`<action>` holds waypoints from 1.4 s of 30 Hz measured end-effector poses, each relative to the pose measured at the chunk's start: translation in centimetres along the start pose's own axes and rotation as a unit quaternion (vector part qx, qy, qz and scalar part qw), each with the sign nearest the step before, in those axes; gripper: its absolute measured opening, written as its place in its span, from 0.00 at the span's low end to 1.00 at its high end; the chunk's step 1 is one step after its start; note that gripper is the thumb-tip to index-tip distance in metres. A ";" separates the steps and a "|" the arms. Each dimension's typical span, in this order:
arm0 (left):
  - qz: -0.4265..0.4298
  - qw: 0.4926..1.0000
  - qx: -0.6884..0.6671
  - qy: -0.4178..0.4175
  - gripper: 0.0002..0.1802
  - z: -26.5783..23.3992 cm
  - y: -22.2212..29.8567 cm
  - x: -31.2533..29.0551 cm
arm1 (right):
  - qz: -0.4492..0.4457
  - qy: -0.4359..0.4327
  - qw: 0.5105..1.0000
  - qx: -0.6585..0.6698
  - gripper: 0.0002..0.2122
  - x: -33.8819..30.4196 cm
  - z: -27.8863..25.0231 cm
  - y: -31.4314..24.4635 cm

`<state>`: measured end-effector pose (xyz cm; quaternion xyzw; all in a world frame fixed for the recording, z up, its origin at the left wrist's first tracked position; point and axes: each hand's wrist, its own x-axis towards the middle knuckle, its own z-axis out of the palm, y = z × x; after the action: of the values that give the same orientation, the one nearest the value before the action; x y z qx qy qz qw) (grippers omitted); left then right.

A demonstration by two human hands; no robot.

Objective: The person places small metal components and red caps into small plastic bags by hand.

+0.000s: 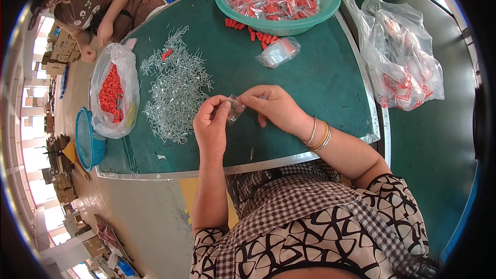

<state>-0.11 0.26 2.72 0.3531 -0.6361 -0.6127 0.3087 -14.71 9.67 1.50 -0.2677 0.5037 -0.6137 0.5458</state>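
Note:
My left hand (211,124) pinches one edge of a small clear plastic bag (236,111) between thumb and fingers. At the bag's upper right edge, my right hand (279,109) also grips it, with thumb and index finger pressed together. Whether anything lies inside this bag is too small to make out. Left of my hands spreads a pile of small silvery screws (175,98), with a red plastic piece (166,55) on top. Beyond my right hand lies a stack of clear plastic bags (279,52) beside several loose red plugs (266,37).
A green basket (276,27) at the far edge holds many filled bags with red pieces. Red plugs (111,93) fill an open plastic bag at left, near a blue basket (89,142). A white carrier bag (403,46) lies right. A co-worker (103,10) sits far left.

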 end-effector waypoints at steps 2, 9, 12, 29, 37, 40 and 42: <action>0.004 1.000 0.000 -0.002 0.05 -0.4 -0.2 0.0 | -0.003 -0.012 0.999 -0.041 0.12 -0.1 0.0 -0.4; 0.000 1.000 0.006 -0.014 0.04 -0.8 -0.4 0.1 | 0.008 0.009 0.994 -0.106 0.09 -0.2 0.2 -0.7; 0.025 0.998 0.056 -0.002 0.04 -1.0 -0.9 0.2 | -0.008 -0.003 0.989 -0.145 0.09 -0.3 0.3 -0.8; 0.185 0.945 0.263 0.051 0.03 1.5 -0.1 -1.3 | -0.291 0.104 0.882 -0.355 0.06 -0.5 0.9 0.8; 0.151 0.951 0.265 0.047 0.03 0.9 0.0 -1.2 | -0.271 0.095 0.907 -0.308 0.06 -0.6 1.1 0.4; 0.158 0.956 0.243 0.047 0.04 0.9 -0.3 -1.1 | -0.274 0.099 0.905 -0.310 0.06 -0.7 0.9 0.4; 0.161 0.961 0.220 0.048 0.04 0.9 -0.3 -1.1 | -0.274 0.102 0.904 -0.313 0.06 -0.5 0.8 0.5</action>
<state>-0.20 1.62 2.43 0.3347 -0.7877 -0.3823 0.3482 -13.63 9.93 1.43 -0.4880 0.6299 -0.5736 0.1901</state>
